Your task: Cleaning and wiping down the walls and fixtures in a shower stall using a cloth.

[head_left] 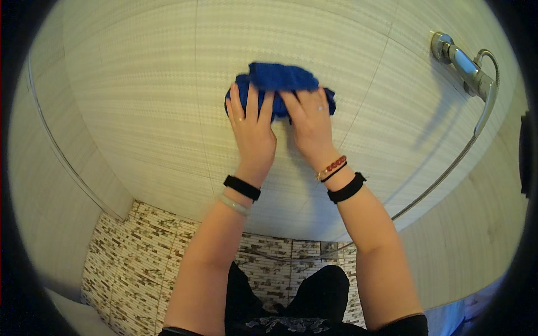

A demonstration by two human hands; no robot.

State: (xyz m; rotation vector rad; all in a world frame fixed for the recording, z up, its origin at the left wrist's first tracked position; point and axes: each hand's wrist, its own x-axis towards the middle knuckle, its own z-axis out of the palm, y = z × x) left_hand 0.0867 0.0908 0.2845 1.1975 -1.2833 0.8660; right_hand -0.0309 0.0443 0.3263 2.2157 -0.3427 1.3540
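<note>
A crumpled dark blue cloth (283, 77) lies bunched against the pale tiled wall (151, 112). My left hand (253, 131) presses on its left half, fingers stretched and spread over the fabric. On the right half, my right hand (312, 126) holds the cloth with its fingers bent slightly into it. A loose fold rises above the fingertips of both hands and partly hides them. Both forearms reach up from the lower edge, with black bands on the wrists.
At upper right a chrome shower mixer (465, 67) juts from the wall. Its metal hose (437, 182) hangs down and curves low across the wall's foot. A metal strip (53, 137) runs along the left wall. The floor (140, 246) has brown-and-white mosaic tiles.
</note>
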